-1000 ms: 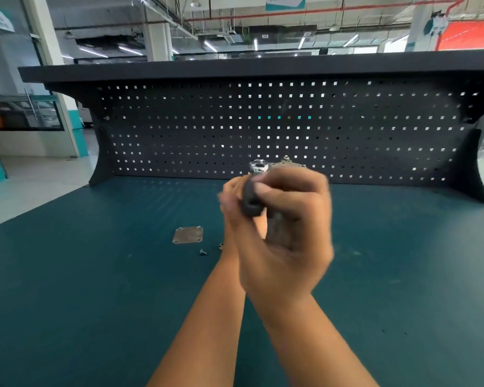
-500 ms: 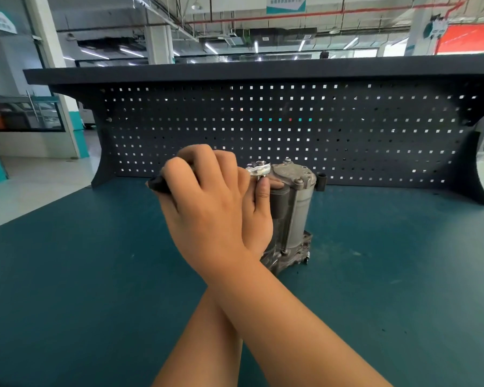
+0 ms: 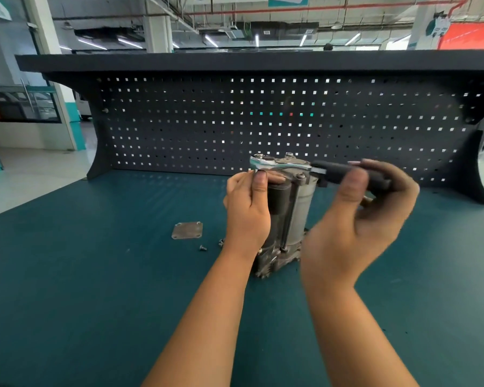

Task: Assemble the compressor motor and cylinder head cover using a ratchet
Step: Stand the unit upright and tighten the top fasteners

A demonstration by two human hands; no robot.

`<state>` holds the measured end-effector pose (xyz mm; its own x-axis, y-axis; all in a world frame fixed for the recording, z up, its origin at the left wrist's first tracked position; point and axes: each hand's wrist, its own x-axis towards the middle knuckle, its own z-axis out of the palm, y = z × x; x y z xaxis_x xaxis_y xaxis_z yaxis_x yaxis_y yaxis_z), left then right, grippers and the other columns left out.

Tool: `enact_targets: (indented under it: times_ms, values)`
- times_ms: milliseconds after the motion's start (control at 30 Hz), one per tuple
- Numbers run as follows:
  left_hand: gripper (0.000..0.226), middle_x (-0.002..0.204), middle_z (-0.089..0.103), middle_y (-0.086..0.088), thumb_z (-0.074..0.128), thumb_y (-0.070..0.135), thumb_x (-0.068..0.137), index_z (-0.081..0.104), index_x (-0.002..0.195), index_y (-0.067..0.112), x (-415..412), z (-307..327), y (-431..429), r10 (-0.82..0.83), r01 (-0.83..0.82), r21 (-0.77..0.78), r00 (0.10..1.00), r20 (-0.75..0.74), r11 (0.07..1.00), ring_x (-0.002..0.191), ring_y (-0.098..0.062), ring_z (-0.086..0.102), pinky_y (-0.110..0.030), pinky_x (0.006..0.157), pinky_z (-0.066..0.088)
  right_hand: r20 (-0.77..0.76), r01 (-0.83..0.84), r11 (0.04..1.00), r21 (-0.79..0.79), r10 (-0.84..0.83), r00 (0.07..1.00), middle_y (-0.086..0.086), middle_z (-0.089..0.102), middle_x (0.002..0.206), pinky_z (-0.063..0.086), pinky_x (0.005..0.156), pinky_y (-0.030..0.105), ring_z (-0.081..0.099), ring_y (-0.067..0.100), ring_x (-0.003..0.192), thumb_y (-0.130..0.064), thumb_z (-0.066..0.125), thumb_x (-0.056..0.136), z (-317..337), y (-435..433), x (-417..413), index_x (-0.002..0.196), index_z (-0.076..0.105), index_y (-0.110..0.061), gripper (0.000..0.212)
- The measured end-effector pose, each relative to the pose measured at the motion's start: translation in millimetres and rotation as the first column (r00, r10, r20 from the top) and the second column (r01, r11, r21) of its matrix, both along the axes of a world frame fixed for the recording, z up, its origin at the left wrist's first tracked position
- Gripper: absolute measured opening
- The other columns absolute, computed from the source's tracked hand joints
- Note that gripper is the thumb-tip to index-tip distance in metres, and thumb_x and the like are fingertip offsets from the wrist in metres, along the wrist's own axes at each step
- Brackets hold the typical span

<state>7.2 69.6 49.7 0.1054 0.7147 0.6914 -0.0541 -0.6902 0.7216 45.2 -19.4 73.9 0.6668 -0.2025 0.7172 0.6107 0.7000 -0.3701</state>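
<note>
Teal workbench [image 3: 67,275], dark pegboard [image 3: 347,129], white pillar [image 3: 157,32], ceiling lights [image 3: 210,40].

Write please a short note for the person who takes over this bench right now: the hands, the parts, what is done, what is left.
Left hand: holds the compressor near its top and keeps it upright on the table.
Right hand: holds the black handle of the ratchet; the ratchet's head sits on top of the compressor.
Cover plate: lies flat on the table, left of the compressor, with loose screws beside it.
Done: the compressor stands, the ratchet is in place.
Left: probably finish tightening on top, then fit the cover plate with the screws.
</note>
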Motion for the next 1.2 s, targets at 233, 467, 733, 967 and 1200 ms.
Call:
enact_targets:
  times_ms: [233,467,733,967,1200]
  values:
    - [0.040,0.096,0.060,0.024,0.025,0.051,0.092,0.061,0.079,0.041,-2.0,2.6,-4.8,-0.008,0.008,-0.033,1.000,-0.016,0.999,0.112,-0.005,0.045,-0.042,0.105,0.033,-0.196,-0.164,0.856,-0.491,0.076,0.978,-0.013,0.061,0.090,0.042,0.074,0.011,0.055,-0.010,0.076,-0.024,0.053,0.096,17.7,26.1,73.6,0.101,0.057,-0.020,0.008]
    - [0.039,0.092,0.060,0.022,0.023,0.052,0.090,0.058,0.076,0.043,-1.4,5.2,-6.7,-0.006,0.005,-0.006,1.000,-0.016,1.000,0.110,-0.002,0.043,-0.045,0.105,0.031,0.143,0.063,0.340,-0.938,0.217,0.966,0.000,0.065,0.118,0.039,0.098,0.040,0.054,0.021,0.112,-0.036,0.045,0.099,58.3,73.0,103.2,0.122,0.062,-0.026,0.031]
    - [0.041,0.090,0.057,0.036,0.020,0.057,0.086,0.057,0.076,0.042,-2.8,5.3,-5.7,0.015,-0.014,0.005,1.000,-0.014,1.000,0.110,0.001,0.042,-0.046,0.105,0.032,0.154,-0.037,0.492,-0.870,0.344,0.926,-0.007,0.067,0.097,0.042,0.056,0.004,0.056,-0.009,0.067,-0.026,0.061,0.092,46.8,66.1,118.9,0.103,0.065,-0.025,0.012]
    - [0.043,0.091,0.058,0.032,0.019,0.058,0.088,0.058,0.080,0.041,-0.8,4.7,-0.6,-0.013,0.013,-0.003,1.000,-0.007,1.000,0.111,0.003,0.040,-0.039,0.105,0.032,-0.110,-0.382,0.781,-0.495,0.380,0.919,-0.010,0.070,0.082,0.053,0.077,0.019,0.067,0.003,0.080,-0.012,0.071,0.083,17.0,10.8,100.9,0.089,0.057,-0.022,0.018]
    - [0.043,0.094,0.059,0.027,0.026,0.047,0.092,0.066,0.087,0.031,-2.0,2.9,0.5,-0.020,0.020,-0.055,1.000,0.000,0.998,0.110,0.003,0.041,-0.029,0.102,0.034,0.149,-0.247,0.969,-0.030,0.249,0.957,0.024,0.061,0.112,0.051,0.089,0.038,0.065,0.037,0.101,-0.001,0.045,0.094,-10.6,-22.0,21.4,0.100,0.047,-0.015,0.015]
